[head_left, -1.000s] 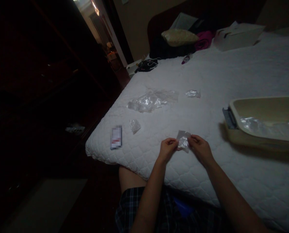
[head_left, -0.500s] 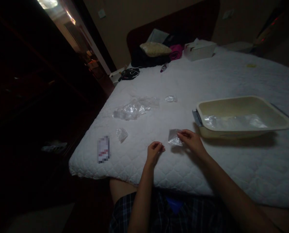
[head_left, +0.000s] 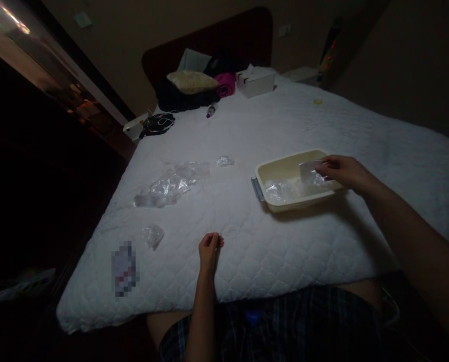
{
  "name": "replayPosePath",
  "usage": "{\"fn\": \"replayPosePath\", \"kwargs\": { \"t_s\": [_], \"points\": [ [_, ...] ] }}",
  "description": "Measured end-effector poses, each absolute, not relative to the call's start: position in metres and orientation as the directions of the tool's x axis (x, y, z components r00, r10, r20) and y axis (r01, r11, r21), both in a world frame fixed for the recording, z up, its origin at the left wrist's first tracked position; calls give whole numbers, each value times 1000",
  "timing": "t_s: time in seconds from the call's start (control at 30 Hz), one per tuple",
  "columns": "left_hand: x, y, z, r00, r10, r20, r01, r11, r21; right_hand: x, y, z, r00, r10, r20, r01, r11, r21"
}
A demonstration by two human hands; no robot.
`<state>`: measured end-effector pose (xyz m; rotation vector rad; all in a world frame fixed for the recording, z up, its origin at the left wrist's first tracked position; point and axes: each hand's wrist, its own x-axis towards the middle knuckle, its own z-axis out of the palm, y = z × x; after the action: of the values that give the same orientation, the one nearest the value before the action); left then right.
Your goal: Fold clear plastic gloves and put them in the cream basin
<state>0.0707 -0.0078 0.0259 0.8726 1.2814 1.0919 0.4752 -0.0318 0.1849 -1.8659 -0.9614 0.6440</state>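
My right hand (head_left: 343, 173) pinches a small clear plastic bag (head_left: 310, 172) by its edge, above the cream plastic basin (head_left: 285, 203). More clear plastic bags (head_left: 279, 191) lie on the basin's floor. My left hand (head_left: 210, 244) rests low over the white quilted bedspread (head_left: 247, 261), fingers curled together; whether anything is between them I cannot make out. Left of it is a crumpled clear bag (head_left: 153, 235). Farther up the bed lie a spread of clear plastic bags (head_left: 170, 186) and one small folded clear bag (head_left: 225, 160).
A blurred-out packet (head_left: 125, 269) lies at the bed's near left corner. Toward the headboard are a beige pillow (head_left: 192, 82), a rolled magenta cloth (head_left: 225, 85), a white box (head_left: 256, 82), a small bottle (head_left: 211, 110) and dark cables (head_left: 158, 123).
My right hand has carried the small clear bag rightward from the bedspread to above the basin. My left hand stays curled near the bed's front. The view has turned right.
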Motion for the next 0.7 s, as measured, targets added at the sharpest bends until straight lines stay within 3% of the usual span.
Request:
{"fn": "replayPosePath", "kwargs": {
  "t_s": [0.13,0.27,0.47,0.6,0.7],
  "points": [
    [73,-6,26,-79,943,-324,-123,313,942,499,-29,183,550,819,-164,478,-470,-742],
    [73,-5,24,-109,936,-334,-131,320,938,506,-23,173,472,865,-168,657,-472,-588],
    [73,-6,21,-123,937,-327,-139,310,940,494,-24,168,343,937,-65,935,-347,-68],
    [74,-6,22,-123,938,-324,-122,310,943,482,-26,173,259,964,-56,956,-248,155],
    [75,-6,24,-126,937,-324,-91,315,945,484,-21,171,211,975,-63,956,-192,221]
  ]
}}
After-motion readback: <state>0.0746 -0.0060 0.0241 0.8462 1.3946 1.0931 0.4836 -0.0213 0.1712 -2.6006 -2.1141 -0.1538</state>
